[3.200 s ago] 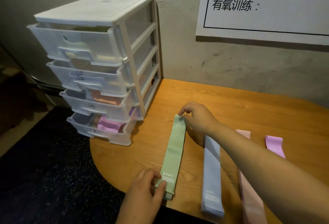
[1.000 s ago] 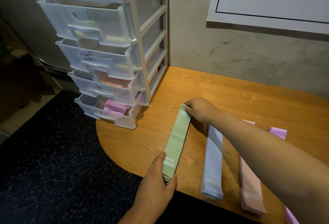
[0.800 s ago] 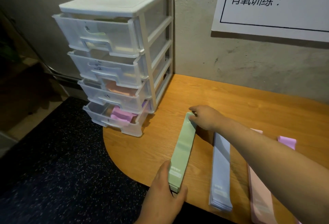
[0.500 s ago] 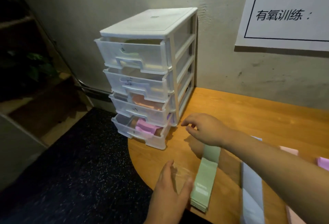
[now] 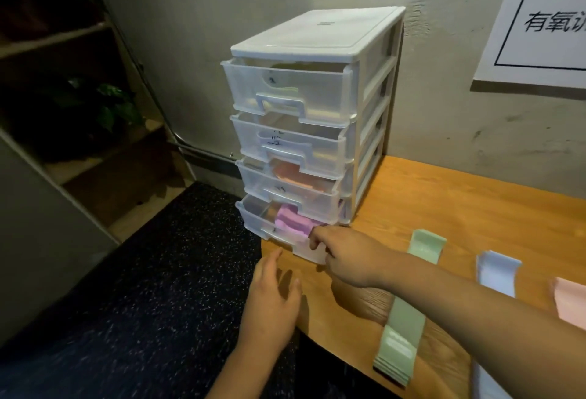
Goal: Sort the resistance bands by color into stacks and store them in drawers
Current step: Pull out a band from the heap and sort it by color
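A white unit (image 5: 317, 30) of clear drawers stands on the wooden table's left end. Its bottom drawer (image 5: 253, 218) is pulled partway out and holds purple bands (image 5: 291, 222). My right hand (image 5: 345, 256) is at that drawer's front right corner, fingers curled over its rim beside the purple bands. My left hand (image 5: 272, 300) hovers with its fingers spread over the table edge below the drawer, holding nothing. A green band stack (image 5: 402, 329) lies on the table under my right forearm, with a blue stack (image 5: 498, 275) and a pink stack (image 5: 570, 303) to its right.
The third drawer shows peach bands (image 5: 287, 171), and the top drawer holds a pale green band (image 5: 285, 89). The table (image 5: 459, 208) meets a concrete wall with a poster (image 5: 539, 18). A dark speckled floor (image 5: 142, 287) and dim shelves (image 5: 63, 81) lie to the left.
Both hands let go of the green stack. My right hand moved left to the bottom drawer's rim and my left hand lifted off. My view swung left toward the drawers.
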